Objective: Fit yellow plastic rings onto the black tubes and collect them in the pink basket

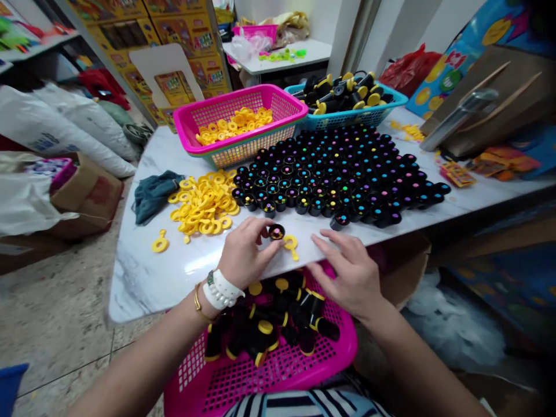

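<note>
My left hand (pixel 247 246) grips a small black cup (pixel 277 233) between thumb and fingers, its open top facing up with pink and other coloured bits inside. Just right of the cup, a yellow ring with a tab (pixel 291 245) lies on the white table near its front edge. My right hand (pixel 347 269) is spread above the edge, fingers apart, holding nothing. Ahead stand many black cups (pixel 330 168) in close rows, with coloured dots inside. A heap of yellow rings (pixel 204 202) lies to their left, and one loose yellow ring (pixel 160 244) sits farther left.
Below the table edge, a pink basket (pixel 278 376) holds black pieces with yellow caps. At the back are a pink basket (pixel 185 130) of yellow rings and a blue basket (pixel 347 120) of capped pieces. A dark cloth (pixel 154 194) lies left; a paper bag (pixel 482 98) stands right.
</note>
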Available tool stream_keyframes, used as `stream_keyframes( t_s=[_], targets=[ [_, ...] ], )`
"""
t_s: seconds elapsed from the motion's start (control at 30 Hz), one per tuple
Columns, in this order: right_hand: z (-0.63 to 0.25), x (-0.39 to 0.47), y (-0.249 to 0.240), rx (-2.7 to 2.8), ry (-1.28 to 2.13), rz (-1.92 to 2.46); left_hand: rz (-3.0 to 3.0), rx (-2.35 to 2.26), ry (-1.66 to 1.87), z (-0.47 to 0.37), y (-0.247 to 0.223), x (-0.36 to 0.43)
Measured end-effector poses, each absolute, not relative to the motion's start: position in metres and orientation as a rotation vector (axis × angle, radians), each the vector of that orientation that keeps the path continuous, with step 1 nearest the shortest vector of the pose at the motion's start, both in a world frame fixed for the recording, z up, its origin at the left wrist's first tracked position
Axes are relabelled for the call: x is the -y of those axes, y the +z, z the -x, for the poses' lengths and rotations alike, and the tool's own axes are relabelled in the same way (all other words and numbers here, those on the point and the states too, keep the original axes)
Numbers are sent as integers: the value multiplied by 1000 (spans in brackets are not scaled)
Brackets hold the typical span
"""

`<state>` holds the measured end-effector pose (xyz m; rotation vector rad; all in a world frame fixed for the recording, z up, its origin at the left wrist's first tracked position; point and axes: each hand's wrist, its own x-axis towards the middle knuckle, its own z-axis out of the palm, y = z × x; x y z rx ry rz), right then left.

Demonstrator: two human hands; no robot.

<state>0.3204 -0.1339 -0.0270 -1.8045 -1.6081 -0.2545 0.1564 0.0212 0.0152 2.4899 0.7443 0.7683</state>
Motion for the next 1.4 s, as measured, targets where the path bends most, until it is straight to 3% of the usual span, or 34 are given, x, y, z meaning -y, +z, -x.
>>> stream_keyframes(
  t_s=[0.13, 0.33, 0.43, 0.6, 0.67, 0.83, 1.03, 1.4],
  targets=[
    [-304, 118, -28, 1972, -330, 1735, -2396, -814, 743, -139, -3, -19],
    [-294, 118, -36, 1973, -343, 1610, -2327, -764, 701, -139, -7, -11],
    [-288, 124, -33, 1847, 0, 1685, -2322, -759, 660, -137, -7, -11],
    [-276, 138, -24, 1220, 943, 1616, -2369, -721, 659, -136, -8, -13],
    [-275, 140, -19, 986, 1079, 1523, -2378, -698, 653, -137, -7, -14],
    [-282, 128, -1, 828, 875, 1486, -2384, -701, 599, -139, -3, -11],
    [-292, 88, 7, 1049, 973, 1522, -2466, -690, 555, -138, -8, -10],
    [-287, 71, 7, 826, 1073, 1656, -2417, -746, 474, -138, -5, -9]
  ],
)
